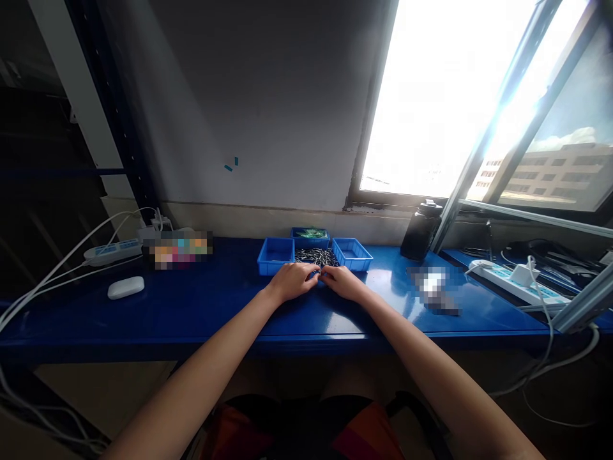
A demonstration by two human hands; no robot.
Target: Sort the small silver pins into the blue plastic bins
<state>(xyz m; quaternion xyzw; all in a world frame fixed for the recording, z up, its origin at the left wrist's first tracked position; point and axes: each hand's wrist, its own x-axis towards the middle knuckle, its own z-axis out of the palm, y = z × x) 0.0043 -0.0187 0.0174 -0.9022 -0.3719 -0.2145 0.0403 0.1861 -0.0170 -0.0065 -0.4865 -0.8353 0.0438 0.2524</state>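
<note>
My left hand (291, 282) and my right hand (343, 282) meet just in front of a dark, shiny heap of small metal pieces (316, 257), which look like screws or pins. Thumb and fingers of each hand are closed in a pinch, and the fingertips nearly touch each other. Whatever lies between them is too small to make out. Left of the heap stands a blue plastic bin (276, 250). On its right is another blue bin (353, 253) with ribbed walls. Behind the heap, a third blue bin (295, 240) holds something green, perhaps in a clear bag.
The blue table (215, 313) carries a white rounded case (126, 287) and a power strip (112, 252) with cables at left. A black bottle (421, 231) stands at right, near a metal frame post (587, 294) and another power strip (520, 283). Two things are pixelated.
</note>
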